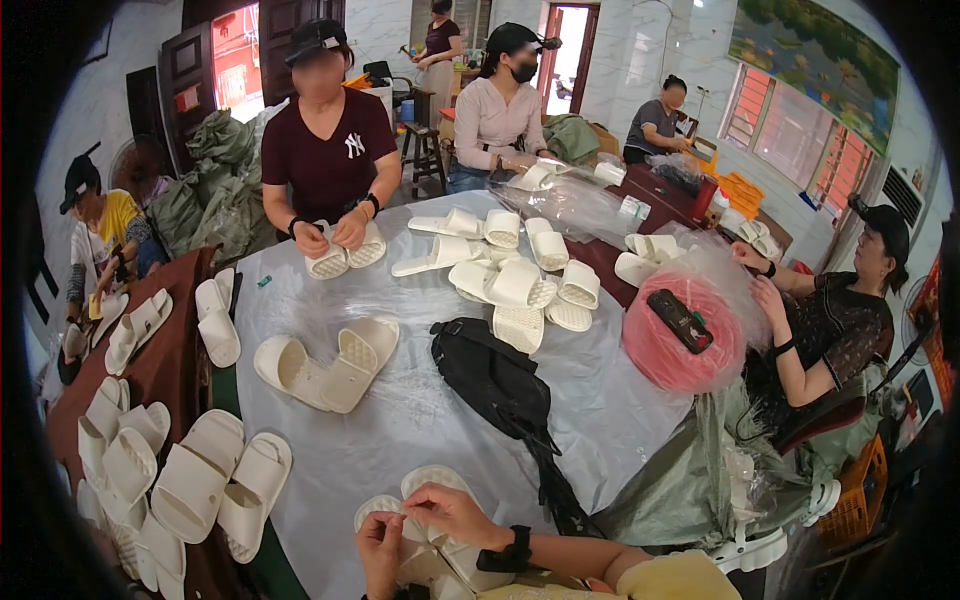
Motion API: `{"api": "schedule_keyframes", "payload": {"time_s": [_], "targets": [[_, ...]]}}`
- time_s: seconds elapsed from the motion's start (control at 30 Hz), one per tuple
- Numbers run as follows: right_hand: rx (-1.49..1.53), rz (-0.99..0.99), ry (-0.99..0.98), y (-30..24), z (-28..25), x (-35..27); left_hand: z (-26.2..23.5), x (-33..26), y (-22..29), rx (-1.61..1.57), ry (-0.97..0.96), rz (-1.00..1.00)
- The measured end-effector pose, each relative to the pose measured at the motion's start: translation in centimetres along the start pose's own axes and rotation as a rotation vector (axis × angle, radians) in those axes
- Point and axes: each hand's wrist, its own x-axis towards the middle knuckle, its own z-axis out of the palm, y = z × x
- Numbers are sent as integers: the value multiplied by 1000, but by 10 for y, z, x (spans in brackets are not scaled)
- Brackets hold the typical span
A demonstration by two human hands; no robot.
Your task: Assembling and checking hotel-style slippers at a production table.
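My left hand (380, 548) and my right hand (452, 515) both grip a pair of cream slide sandals (432, 484), soles up, at the near edge of the table covered in clear plastic sheet (400, 420). My right wrist wears a black watch (517, 549). Another cream pair (330, 368) lies flat further in, apart from my hands. A black bag (495, 385) lies just right of my hands.
A heap of cream sandals (520, 280) sits mid-table. More pairs (190, 480) lie at the left edge. The person opposite holds a pair (345, 255). A red coil in plastic (680, 345) stands at the right by a seated person. Other people sit around.
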Motion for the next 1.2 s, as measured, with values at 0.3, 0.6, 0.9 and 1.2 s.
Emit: {"api": "schedule_keyframes", "payload": {"time_s": [0.3, 0.6, 0.9, 1.2], "targets": [[2, -74, -55, 3, -2, -2, 12, -4, 21, 130, -20, 24], [-101, -57, -66, 4, -2, -1, 13, -8, 28, 138, 6, -10], [15, 47, -66, 1, -1, 0, 9, -4, 16, 121, 4, 20], [35, 58, -78, 2, -2, -2, 12, -7, 25, 177, 16, -25]]}}
